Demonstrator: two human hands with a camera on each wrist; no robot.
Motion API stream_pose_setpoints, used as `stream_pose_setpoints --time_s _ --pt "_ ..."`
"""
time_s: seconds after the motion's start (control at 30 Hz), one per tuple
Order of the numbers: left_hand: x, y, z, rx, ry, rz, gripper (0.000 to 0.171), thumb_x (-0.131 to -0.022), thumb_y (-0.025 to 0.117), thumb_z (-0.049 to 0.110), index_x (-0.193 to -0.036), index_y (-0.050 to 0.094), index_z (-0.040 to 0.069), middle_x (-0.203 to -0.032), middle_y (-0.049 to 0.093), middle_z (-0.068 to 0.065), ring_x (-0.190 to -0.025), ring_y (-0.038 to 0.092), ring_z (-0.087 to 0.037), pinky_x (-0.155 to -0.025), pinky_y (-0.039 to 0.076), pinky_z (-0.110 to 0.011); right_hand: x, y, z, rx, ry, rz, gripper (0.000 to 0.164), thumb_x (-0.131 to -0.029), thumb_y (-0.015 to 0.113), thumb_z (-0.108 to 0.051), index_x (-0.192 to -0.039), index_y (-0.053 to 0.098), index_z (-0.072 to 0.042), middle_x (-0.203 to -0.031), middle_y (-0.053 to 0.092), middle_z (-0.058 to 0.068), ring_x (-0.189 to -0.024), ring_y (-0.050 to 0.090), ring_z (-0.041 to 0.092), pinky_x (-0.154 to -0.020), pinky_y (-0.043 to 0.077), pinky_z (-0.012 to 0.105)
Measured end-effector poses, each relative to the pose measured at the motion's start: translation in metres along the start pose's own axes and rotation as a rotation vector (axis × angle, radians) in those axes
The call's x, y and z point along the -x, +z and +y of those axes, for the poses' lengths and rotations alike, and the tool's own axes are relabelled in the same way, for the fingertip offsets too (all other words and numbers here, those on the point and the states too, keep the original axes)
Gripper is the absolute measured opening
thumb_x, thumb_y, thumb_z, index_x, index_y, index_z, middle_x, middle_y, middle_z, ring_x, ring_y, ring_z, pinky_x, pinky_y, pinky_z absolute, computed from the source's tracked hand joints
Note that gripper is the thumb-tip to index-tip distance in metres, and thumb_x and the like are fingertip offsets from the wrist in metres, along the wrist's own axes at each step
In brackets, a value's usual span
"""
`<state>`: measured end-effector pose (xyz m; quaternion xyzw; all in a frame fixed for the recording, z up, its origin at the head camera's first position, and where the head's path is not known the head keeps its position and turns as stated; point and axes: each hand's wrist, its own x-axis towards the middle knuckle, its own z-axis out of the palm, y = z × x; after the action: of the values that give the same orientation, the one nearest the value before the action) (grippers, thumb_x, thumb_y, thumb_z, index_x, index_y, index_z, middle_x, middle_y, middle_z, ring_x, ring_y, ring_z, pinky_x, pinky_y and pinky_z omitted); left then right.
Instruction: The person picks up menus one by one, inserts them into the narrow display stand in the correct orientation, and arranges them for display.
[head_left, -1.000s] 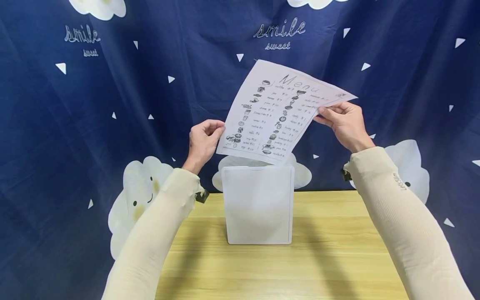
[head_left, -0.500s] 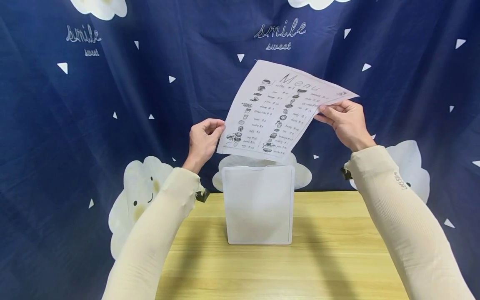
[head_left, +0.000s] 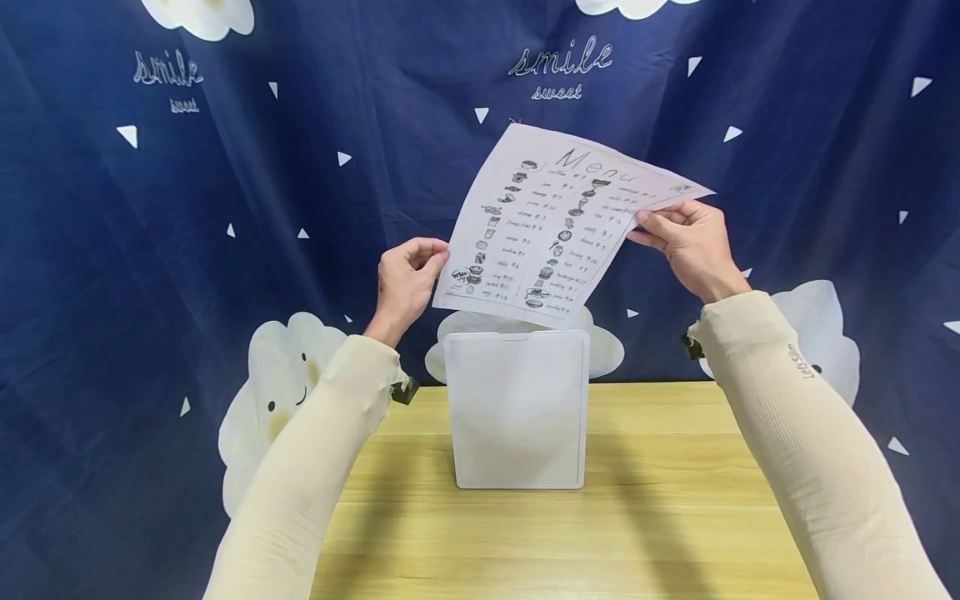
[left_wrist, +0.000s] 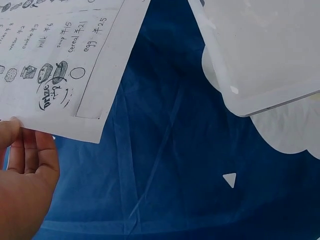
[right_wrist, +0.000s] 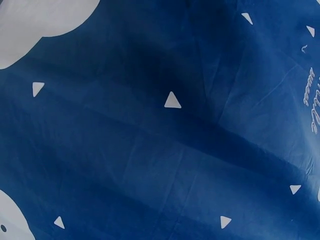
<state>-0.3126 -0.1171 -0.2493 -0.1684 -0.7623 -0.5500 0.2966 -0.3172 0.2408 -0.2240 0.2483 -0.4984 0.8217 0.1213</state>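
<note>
A white paper menu [head_left: 540, 225] with handwritten items and small drawings is held up, tilted, in the head view. My left hand [head_left: 407, 283] pinches its left edge between thumb and fingers; the left wrist view shows this left hand [left_wrist: 27, 175] at the edge of the menu [left_wrist: 60, 95]. On the other side my right hand [head_left: 692, 248] pinches the right edge below the top right corner. Under the sheet a white rectangular panel [head_left: 517, 412] stands upright on the table, its top edge close to the paper's lower edge. The right wrist view shows neither hand nor paper.
The panel stands on a light wooden table [head_left: 660, 500]. Behind it hangs a dark blue curtain [head_left: 337, 100] printed with clouds, white triangles and the words "smile sweet". A dark wrist device [head_left: 405, 391] sits at the left cuff.
The menu stays gripped by both hands and has barely shifted, its lower edge dipping slightly toward the panel. Both hands keep nearly the same place.
</note>
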Motion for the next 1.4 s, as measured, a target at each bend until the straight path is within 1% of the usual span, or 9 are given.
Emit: stream_pose_setpoints --time_s 0.2,0.47,0.77,1.0,1.17,1.27,1.4 --pt "0.0013 -0.0002 -0.0013 0.008 -0.006 -0.012 0.010 -0.091 0.071 0.002 -0.098 0.074 -0.005 -0.091 0.074 -0.018 -0.073 0.065 -0.010 -0.065 0.049 -0.018 0.0034 0.0010 -0.0007 0.009 0.001 0.005 0.024 -0.086 0.065 0.018 -0.107 0.071 0.009 -0.101 0.074 0.016 -0.092 0.073 0.024 -0.079 0.058 0.035" --pt "0.0004 -0.0016 0.0003 0.015 0.010 -0.004 0.010 -0.091 0.071 0.001 -0.098 0.074 -0.005 -0.091 0.074 -0.019 -0.073 0.065 -0.008 -0.066 0.049 -0.018 0.0026 0.0043 -0.0035 0.042 -0.013 0.013 0.025 -0.085 0.067 0.016 -0.108 0.071 0.008 -0.103 0.074 0.016 -0.093 0.073 0.024 -0.079 0.058 0.035" --pt "0.0028 0.0001 -0.0024 -0.015 -0.011 -0.013 0.010 -0.092 0.071 0.004 -0.098 0.074 -0.004 -0.091 0.074 -0.017 -0.074 0.066 -0.013 -0.066 0.049 -0.018 0.0050 0.0011 0.0003 0.035 -0.016 0.012 0.022 -0.086 0.065 0.018 -0.104 0.072 0.008 -0.099 0.075 0.015 -0.091 0.073 0.023 -0.078 0.058 0.034" --pt "0.0019 0.0008 -0.0025 -0.003 0.009 0.000 0.009 -0.091 0.071 0.003 -0.097 0.074 -0.004 -0.091 0.074 -0.017 -0.072 0.065 -0.011 -0.065 0.049 -0.018 0.0035 0.0028 -0.0009 0.027 -0.037 0.013 0.020 -0.086 0.065 0.019 -0.102 0.072 0.009 -0.098 0.075 0.016 -0.089 0.074 0.024 -0.077 0.058 0.034" --pt "0.0039 0.0013 -0.0022 0.002 -0.004 -0.010 0.009 -0.092 0.070 0.002 -0.097 0.074 -0.004 -0.090 0.074 -0.017 -0.073 0.066 -0.013 -0.064 0.048 -0.018 0.0047 0.0018 0.0000 0.013 -0.031 0.021 0.020 -0.086 0.062 0.022 -0.098 0.072 0.009 -0.094 0.075 0.016 -0.087 0.074 0.023 -0.076 0.059 0.034" --pt "0.0052 0.0019 -0.0034 0.003 -0.012 -0.019 0.009 -0.092 0.070 0.003 -0.097 0.074 -0.003 -0.091 0.074 -0.017 -0.073 0.066 -0.014 -0.065 0.049 -0.018 0.0056 0.0003 0.0006 0.019 -0.031 0.016 0.021 -0.086 0.061 0.023 -0.098 0.072 0.009 -0.095 0.075 0.016 -0.088 0.074 0.023 -0.077 0.059 0.034" --pt "0.0056 0.0032 -0.0054 -0.007 -0.020 -0.020 0.009 -0.092 0.071 0.004 -0.097 0.074 -0.003 -0.091 0.074 -0.017 -0.074 0.066 -0.013 -0.066 0.049 -0.018 0.0058 -0.0012 0.0006 0.031 -0.033 0.012 0.021 -0.086 0.062 0.022 -0.099 0.072 0.009 -0.096 0.075 0.016 -0.089 0.074 0.024 -0.077 0.059 0.034"
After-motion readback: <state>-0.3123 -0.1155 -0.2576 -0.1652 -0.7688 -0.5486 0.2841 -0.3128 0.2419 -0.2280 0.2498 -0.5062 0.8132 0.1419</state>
